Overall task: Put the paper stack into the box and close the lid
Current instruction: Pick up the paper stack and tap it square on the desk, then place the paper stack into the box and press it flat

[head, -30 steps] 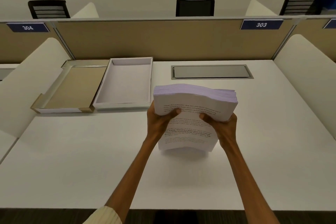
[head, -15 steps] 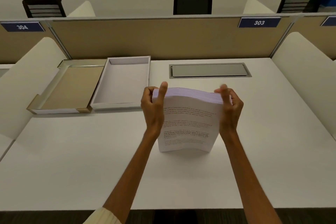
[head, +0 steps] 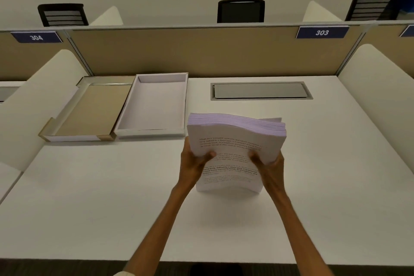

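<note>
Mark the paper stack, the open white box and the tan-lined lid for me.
paper stack (head: 233, 141): head view, on the printed top sheet.
white box (head: 154, 107): head view, on its bare inner floor.
lid (head: 89, 111): head view, on its tan inner face.

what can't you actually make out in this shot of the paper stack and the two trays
Head view only:
- Paper stack: print too small and blurred to read; underside hidden.
- Left hand, right hand: fingers behind the sheets hidden.
- White tray versus brown-lined tray: which is box or lid is unclear.
</note>
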A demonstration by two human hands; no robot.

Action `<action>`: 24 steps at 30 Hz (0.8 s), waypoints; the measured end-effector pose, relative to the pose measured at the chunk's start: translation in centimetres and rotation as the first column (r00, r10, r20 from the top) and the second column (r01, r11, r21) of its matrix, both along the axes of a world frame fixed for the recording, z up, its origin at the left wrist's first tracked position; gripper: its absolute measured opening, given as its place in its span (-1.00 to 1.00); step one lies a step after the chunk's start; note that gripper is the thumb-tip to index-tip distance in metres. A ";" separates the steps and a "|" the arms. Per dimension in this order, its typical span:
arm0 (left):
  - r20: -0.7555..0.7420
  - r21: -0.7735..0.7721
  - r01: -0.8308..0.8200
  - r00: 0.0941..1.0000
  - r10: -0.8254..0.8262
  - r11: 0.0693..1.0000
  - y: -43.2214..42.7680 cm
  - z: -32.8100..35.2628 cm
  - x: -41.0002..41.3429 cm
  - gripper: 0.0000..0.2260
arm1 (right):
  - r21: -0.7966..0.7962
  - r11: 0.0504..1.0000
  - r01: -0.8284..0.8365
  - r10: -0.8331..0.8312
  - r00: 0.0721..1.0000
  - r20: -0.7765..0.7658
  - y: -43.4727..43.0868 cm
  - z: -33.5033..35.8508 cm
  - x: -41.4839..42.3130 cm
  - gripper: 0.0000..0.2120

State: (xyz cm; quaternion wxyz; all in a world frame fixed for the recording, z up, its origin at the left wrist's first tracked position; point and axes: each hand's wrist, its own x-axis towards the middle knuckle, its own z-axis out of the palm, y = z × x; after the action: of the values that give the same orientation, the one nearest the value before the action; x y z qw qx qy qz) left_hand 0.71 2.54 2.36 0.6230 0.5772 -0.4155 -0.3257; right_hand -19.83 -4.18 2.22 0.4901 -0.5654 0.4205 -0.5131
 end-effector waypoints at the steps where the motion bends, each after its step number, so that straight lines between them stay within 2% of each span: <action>1: 0.005 0.030 0.013 1.000 -0.013 0.999 0.1 -1.1 0.2 -0.45 | 0.015 1.000 -0.011 0.012 0.999 -0.045 0.1 -1.1 -0.3 -0.32; 5: 0.066 0.149 -0.011 0.998 0.001 0.989 0.1 -3.1 0.6 -0.45 | 0.053 0.997 -0.063 0.070 0.989 -0.133 -0.2 -3.5 -1.0 -0.49; 9: 0.069 0.168 -0.076 0.995 0.066 0.983 -0.8 -3.0 0.6 -0.40 | 0.048 0.994 -0.095 0.100 0.988 -0.118 -1.2 -2.6 -0.5 -0.65; 13: 0.081 0.218 -0.122 0.991 0.107 0.968 -1.6 -2.4 0.9 -0.45 | 0.109 0.987 -0.123 0.133 0.987 -0.090 -2.6 -2.4 0.0 -0.65; 18: 0.121 0.304 -0.212 0.976 0.183 0.929 -2.1 -0.4 2.6 -0.35 | 0.186 0.969 -0.161 0.179 0.980 -0.084 -4.5 -1.8 1.6 -0.56; 24: 0.078 0.376 -0.228 0.974 0.214 0.898 -3.7 1.6 6.6 -0.38 | 0.289 0.928 -0.233 0.259 0.964 -0.054 -6.5 0.1 5.7 -0.56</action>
State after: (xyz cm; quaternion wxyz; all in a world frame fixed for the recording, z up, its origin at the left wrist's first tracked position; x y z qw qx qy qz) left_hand 7.32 -1.11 3.92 0.5241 0.7365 -0.2863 -0.3178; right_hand -14.17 -10.68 2.34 0.6060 -0.5613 0.4365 -0.3565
